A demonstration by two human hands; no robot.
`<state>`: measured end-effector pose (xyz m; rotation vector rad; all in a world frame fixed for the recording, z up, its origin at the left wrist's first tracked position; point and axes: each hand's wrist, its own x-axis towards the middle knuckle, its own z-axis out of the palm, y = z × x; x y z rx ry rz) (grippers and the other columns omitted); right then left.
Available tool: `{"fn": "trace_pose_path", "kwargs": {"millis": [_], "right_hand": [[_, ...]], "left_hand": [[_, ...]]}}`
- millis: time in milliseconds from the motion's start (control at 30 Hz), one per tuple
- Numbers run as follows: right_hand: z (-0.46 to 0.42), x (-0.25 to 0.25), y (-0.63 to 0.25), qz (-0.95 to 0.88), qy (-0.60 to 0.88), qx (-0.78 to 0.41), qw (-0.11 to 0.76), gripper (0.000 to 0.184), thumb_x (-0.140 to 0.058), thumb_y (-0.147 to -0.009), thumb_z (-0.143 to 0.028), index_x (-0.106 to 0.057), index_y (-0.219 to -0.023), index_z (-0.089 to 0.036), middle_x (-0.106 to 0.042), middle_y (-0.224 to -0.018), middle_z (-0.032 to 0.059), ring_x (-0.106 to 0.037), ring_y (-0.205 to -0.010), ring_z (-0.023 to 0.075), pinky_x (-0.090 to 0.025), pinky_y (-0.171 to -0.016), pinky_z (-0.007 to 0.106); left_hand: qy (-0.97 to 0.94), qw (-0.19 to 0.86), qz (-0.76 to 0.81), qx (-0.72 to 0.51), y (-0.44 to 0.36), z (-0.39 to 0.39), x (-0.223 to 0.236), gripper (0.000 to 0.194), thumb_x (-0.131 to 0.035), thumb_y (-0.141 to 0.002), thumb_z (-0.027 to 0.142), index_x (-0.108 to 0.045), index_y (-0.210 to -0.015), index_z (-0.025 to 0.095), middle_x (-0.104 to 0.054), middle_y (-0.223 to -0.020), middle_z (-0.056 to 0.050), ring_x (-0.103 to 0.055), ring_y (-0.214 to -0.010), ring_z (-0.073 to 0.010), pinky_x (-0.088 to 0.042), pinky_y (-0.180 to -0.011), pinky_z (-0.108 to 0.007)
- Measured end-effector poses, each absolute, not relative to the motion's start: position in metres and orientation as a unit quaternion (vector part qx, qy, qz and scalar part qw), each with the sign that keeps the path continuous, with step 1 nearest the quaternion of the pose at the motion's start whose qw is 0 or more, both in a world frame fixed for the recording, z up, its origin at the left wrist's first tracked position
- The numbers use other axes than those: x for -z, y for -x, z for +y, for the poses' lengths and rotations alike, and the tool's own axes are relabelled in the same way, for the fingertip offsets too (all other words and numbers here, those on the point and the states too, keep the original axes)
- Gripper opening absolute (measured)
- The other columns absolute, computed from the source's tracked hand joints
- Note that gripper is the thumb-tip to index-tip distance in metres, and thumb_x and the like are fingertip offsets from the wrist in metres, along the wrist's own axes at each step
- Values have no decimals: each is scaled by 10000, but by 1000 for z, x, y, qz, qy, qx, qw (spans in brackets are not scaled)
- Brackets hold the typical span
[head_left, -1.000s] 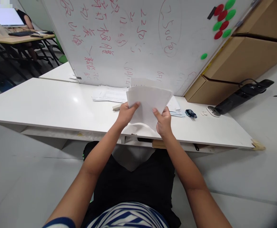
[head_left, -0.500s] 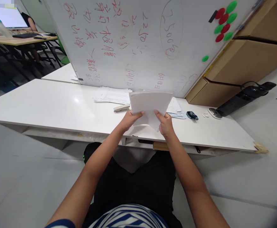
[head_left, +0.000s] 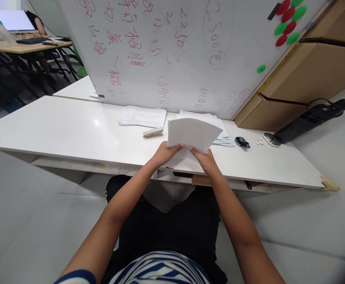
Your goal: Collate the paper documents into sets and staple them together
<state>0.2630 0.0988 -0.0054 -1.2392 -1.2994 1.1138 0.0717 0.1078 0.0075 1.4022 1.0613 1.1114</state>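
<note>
A stack of white paper (head_left: 192, 132) is held up over the front of the white desk. My left hand (head_left: 167, 153) grips its lower left side, thumb on the near face. My right hand (head_left: 203, 157) grips the lower right side the same way, and the two thumbs nearly meet. The fingers behind the sheets are hidden. To the left of the stack lies a beige stapler (head_left: 152, 133). Behind it is a pile of papers (head_left: 143, 117), and another paper pile (head_left: 202, 114) lies partly hidden behind the held sheets.
A whiteboard (head_left: 160, 51) with red writing and magnets stands at the desk's back. On the right are cardboard boxes (head_left: 308, 75), a black bottle (head_left: 308, 120), a computer mouse (head_left: 270, 139) and a dark blue object (head_left: 242, 142). A person (head_left: 36, 23) sits at a far desk.
Both hands have drawn closer together at the bottom of the paper stack. The stack has shifted slightly right and tilted, its top right corner fanning outward. The camera view has moved a little.
</note>
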Motion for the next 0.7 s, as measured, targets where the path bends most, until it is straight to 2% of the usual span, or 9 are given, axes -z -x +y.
{"fn": "trace_pose_path", "kwargs": {"millis": [167, 267, 400, 533, 700], "right_hand": [[68, 15, -255, -456, 440, -449, 630, 612, -705, -759, -450, -504, -1313, -283, -610, -1284, 60, -595, -1147, 201, -486, -971, 375], [49, 27, -237, -430, 417, -488, 635, 632, -692, -767, -471, -499, -1328, -252, -622, -1266, 83, -589, -1164, 224, -485, -982, 406], [40, 36, -225, -403, 489, -429, 644, 582, -704, -764, -456, -566, -1272, -208, -643, -1249, 77, -549, -1227, 221, -400, -1086, 402], [34, 35, -241, -352, 510, -428, 658, 601, -730, -742, -437, -570, -1273, -207, -633, -1272, 74, -576, -1197, 231, -441, -1056, 419], [14, 32, -261, -324, 487, -493, 643, 638, -751, -717, -436, -570, -1279, -195, -657, -1229, 92, -607, -1150, 263, -477, -1018, 463]], "left_hand": [[-451, 508, 429, -596, -79, 92, -10, 509, -701, -780, 476, -618, -1188, 183, -677, -1193, -92, -559, -1212, -264, -454, -1030, -409], [-396, 536, 400, -629, -98, 79, -5, 516, -675, -809, 469, -576, -1241, 204, -640, -1259, -88, -553, -1227, -243, -462, -1033, -398], [-418, 555, 394, -601, -118, 64, -3, 483, -673, -814, 453, -594, -1214, 194, -631, -1274, -95, -554, -1227, -241, -443, -1045, -390], [-488, 573, 397, -524, -112, 60, -7, 462, -688, -800, 451, -626, -1176, 188, -657, -1230, -98, -548, -1227, -265, -416, -1056, -420], [-489, 627, 372, -478, -107, 58, -7, 459, -694, -797, 444, -629, -1161, 172, -641, -1245, -117, -537, -1232, -270, -428, -1047, -422]]}}
